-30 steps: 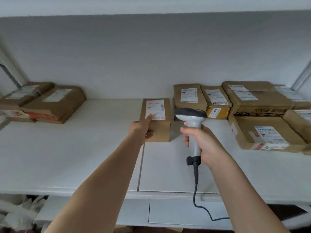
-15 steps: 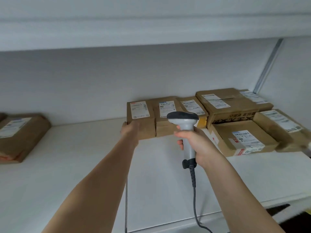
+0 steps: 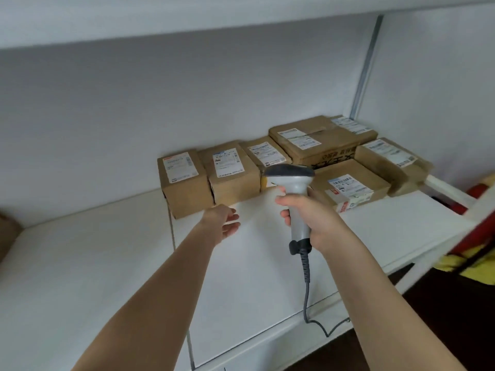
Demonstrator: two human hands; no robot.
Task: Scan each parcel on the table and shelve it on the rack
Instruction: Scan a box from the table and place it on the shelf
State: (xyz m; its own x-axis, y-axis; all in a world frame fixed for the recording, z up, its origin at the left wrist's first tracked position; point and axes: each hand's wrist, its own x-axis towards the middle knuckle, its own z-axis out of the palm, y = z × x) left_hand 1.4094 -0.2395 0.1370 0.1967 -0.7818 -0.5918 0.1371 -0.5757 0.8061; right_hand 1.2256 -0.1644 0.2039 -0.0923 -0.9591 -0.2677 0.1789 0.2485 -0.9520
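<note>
A small brown parcel (image 3: 184, 183) with a white label stands at the left end of a row of parcels against the back wall of the white rack shelf (image 3: 107, 263). My left hand (image 3: 223, 222) hovers just in front of it, fingers relaxed, holding nothing. My right hand (image 3: 313, 218) grips the handle of a grey barcode scanner (image 3: 293, 183), whose head points toward the row. Its cable hangs over the shelf's front edge.
Several more labelled brown parcels (image 3: 321, 145) fill the right back of the shelf up to a metal upright (image 3: 364, 68). Another brown parcel (image 3: 8, 231) peeks in at the far left. Red and yellow items (image 3: 482, 253) lie beyond the shelf's right end.
My left hand pushed the small parcel back against the wall beside the row, then let go and drew away. The view swung to the right.
</note>
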